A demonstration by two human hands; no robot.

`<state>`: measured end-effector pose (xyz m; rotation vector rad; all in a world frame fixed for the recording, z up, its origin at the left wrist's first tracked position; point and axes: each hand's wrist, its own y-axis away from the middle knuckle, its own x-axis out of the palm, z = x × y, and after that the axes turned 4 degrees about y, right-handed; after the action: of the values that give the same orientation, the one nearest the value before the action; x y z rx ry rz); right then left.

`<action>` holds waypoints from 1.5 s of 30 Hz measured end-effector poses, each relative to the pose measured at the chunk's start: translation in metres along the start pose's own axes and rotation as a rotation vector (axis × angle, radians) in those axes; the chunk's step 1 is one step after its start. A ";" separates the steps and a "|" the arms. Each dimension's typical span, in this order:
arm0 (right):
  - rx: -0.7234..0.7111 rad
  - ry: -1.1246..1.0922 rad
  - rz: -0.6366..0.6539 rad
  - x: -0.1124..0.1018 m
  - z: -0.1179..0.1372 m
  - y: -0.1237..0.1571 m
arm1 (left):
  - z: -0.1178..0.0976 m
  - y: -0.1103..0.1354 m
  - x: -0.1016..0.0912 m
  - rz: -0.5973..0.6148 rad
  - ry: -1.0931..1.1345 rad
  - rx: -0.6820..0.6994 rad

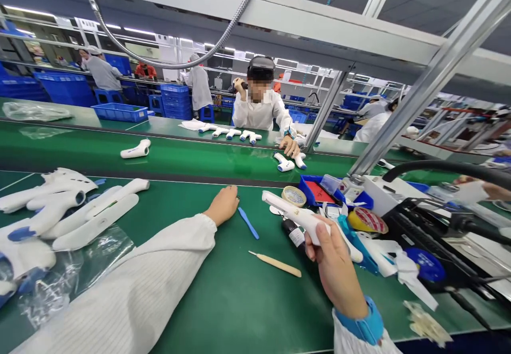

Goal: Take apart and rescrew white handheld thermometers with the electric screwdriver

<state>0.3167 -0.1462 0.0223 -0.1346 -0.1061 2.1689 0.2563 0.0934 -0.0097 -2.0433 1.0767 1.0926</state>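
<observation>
My right hand (334,262) is closed around a white thermometer-gun shell (295,216), holding it tilted above the green table (223,301). My left hand (224,203) rests on the table near the conveyor edge, its fingers curled under, nothing visible in them. Just right of it lies a small blue plastic pry tool (248,222). A wooden stick tool (275,264) lies between my hands. A small dark bottle (294,233) sits under the held shell.
White gun shells (59,205) and plastic bags are piled at the left. Tape rolls (367,220), a blue tray (319,191) and black equipment (439,231) crowd the right. Across the green conveyor (191,157) a person in white sits beside several white guns (229,132).
</observation>
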 end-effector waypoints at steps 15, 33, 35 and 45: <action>-0.018 0.583 0.383 -0.029 0.008 0.029 | -0.072 0.079 -0.018 0.559 0.570 0.390; -1.107 1.537 0.757 -0.068 -0.012 -0.009 | -0.018 0.117 -0.008 0.349 1.821 -0.650; -1.229 1.449 0.835 -0.066 -0.016 -0.018 | -0.017 0.117 -0.007 0.344 1.843 -0.647; -0.578 -0.001 -0.237 -0.003 0.027 0.011 | -0.018 0.118 -0.001 0.313 1.861 -0.611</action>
<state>0.3053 -0.1555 0.0476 -0.4267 -0.7131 1.8478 0.1619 0.0201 -0.0128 -3.3293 1.9372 -1.0275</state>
